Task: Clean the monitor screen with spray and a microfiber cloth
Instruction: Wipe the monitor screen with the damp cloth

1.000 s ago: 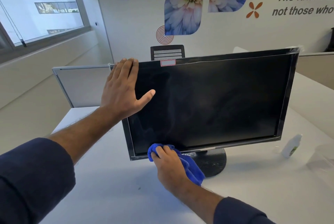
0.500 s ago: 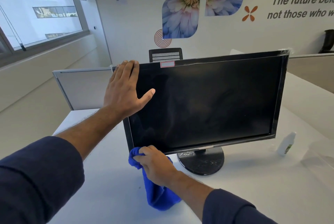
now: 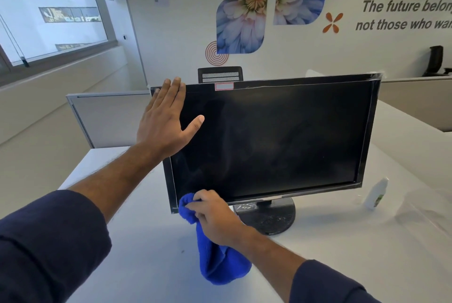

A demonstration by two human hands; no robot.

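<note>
We see the left hand [image 3: 166,119] flat, fingers straight, on the monitor [image 3: 281,141] upper-left corner; the right hand [image 3: 215,217] pinches the blue cloth [image 3: 220,263] at its lower-left corner, barely moved since half a second ago

A white desk [image 3: 146,241] carried the items. A monitor [image 3: 276,138] was supported on its round black base [image 3: 266,217] near the centre. A white spray bottle [image 3: 375,193] was positioned upright, right of the base.
</note>
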